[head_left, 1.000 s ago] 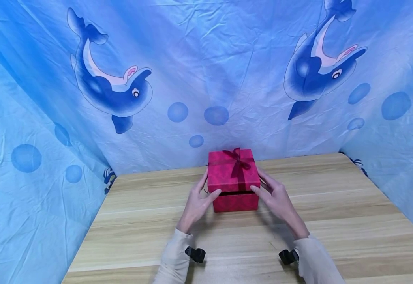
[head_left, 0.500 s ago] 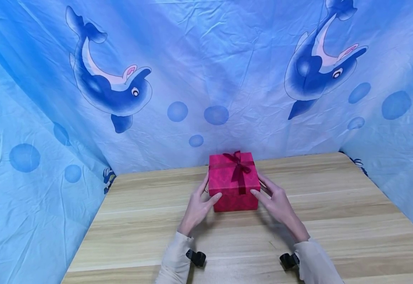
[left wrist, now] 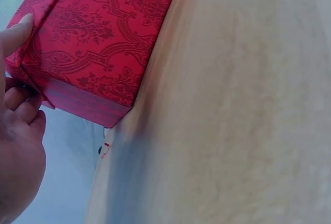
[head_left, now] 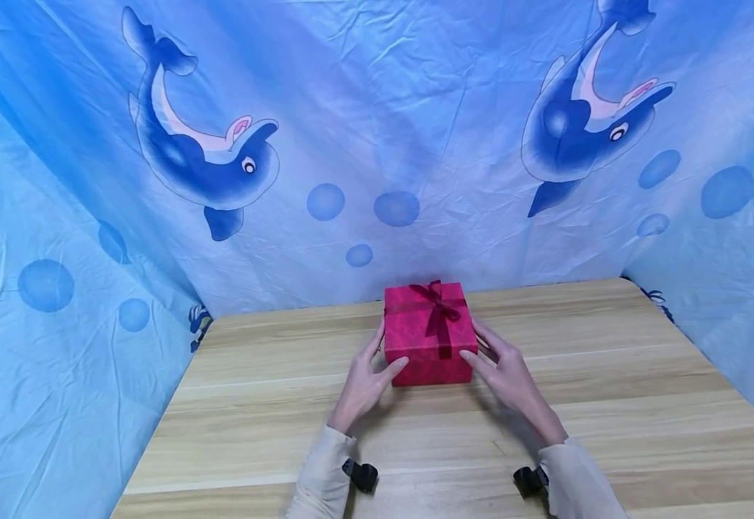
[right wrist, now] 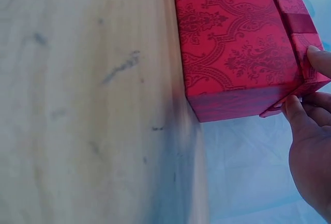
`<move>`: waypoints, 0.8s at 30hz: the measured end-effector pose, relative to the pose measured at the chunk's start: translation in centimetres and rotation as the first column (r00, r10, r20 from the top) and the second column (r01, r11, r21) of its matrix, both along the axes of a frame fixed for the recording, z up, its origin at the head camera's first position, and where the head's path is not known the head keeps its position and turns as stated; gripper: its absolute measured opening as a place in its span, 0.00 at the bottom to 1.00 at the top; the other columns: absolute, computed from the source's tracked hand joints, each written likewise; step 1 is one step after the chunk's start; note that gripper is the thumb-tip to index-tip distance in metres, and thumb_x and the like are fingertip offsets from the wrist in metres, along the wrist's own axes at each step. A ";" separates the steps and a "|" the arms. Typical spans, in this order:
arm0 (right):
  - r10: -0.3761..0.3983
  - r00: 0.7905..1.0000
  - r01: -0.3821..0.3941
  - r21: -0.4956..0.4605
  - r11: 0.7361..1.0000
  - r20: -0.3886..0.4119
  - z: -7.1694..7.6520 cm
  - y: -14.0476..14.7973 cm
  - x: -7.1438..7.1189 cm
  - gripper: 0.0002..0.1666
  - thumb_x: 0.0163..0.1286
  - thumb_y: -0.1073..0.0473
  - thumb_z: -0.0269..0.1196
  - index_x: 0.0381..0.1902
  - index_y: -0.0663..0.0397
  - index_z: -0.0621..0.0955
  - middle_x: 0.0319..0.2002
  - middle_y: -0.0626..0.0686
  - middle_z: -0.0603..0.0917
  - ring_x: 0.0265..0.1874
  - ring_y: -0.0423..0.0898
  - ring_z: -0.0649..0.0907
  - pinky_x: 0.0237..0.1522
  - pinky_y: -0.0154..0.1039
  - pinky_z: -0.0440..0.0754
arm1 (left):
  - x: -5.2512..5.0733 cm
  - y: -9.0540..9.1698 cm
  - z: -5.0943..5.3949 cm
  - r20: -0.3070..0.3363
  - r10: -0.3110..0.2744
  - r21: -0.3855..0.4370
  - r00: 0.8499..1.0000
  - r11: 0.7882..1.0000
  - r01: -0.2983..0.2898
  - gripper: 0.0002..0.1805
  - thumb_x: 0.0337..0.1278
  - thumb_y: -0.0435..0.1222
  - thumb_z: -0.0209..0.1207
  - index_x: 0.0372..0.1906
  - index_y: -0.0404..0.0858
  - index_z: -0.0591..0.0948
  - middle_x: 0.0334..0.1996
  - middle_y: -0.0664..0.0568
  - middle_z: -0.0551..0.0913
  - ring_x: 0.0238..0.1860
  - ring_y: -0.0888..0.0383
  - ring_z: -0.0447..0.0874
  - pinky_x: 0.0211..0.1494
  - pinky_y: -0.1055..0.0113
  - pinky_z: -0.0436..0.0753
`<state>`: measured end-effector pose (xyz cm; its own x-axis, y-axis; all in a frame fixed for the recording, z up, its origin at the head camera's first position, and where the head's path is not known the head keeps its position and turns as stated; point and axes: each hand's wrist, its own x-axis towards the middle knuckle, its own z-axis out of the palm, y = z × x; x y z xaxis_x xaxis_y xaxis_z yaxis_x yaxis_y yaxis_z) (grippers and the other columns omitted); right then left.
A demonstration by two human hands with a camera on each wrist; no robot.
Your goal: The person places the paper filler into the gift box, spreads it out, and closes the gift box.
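Note:
A red patterned gift box (head_left: pixel 432 373) stands near the back edge of the table. Its lid (head_left: pixel 406 326) is on it, with a dark red ribbon bow (head_left: pixel 442 311) on top. My left hand (head_left: pixel 360 382) grips the lid's left front corner, thumb on the front and fingers at the side. At the opposite corner, my right hand (head_left: pixel 507 371) holds the lid the same way. Both wrist views show fingers curled at the lid's lower rim, above the box wall (left wrist: pixel 98 43). The inside of the box is hidden.
The wooden table (head_left: pixel 254 418) extends to both sides and in front of the box. Behind it hangs a blue curtain (head_left: pixel 455 180) printed with dolphins. A small dark and red thing (left wrist: pixel 103 150), unclear in kind, lies past the box in the left wrist view.
A second ago a dark gap showed between lid and box at the front. Both hands have lowered the lid, and that gap has closed. The hands still grip the lid.

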<state>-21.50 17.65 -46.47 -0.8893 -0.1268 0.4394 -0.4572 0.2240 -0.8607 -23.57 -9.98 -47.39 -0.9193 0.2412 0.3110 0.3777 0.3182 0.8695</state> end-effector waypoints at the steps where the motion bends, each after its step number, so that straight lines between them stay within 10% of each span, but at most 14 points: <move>1: 0.000 1.000 0.000 0.002 1.000 0.008 -0.1 0.0 0.0 0.38 0.72 0.68 0.68 0.75 0.70 0.67 0.72 0.70 0.69 0.66 0.65 0.75 0.58 0.30 0.76 | 0.0 0.0 -0.1 0.001 0.000 -0.001 1.000 1.000 0.000 0.46 0.69 0.47 0.67 0.83 0.43 0.56 0.80 0.50 0.59 0.78 0.45 0.57 0.77 0.45 0.60; 24: 0.002 0.999 -0.003 0.013 1.000 0.050 -1.2 0.1 0.0 0.38 0.72 0.68 0.68 0.76 0.65 0.68 0.73 0.65 0.70 0.68 0.62 0.74 0.59 0.39 0.77 | 0.2 0.0 -1.2 0.024 0.012 -0.026 1.000 1.000 -0.011 0.47 0.67 0.50 0.68 0.83 0.48 0.57 0.79 0.51 0.60 0.78 0.48 0.57 0.76 0.45 0.60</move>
<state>-21.48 17.78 -47.69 -0.9098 -0.1348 0.3925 -0.4141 0.2345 -0.8795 -23.36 -9.99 -48.57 -0.9293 0.2384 0.2822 0.3526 0.3445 0.8701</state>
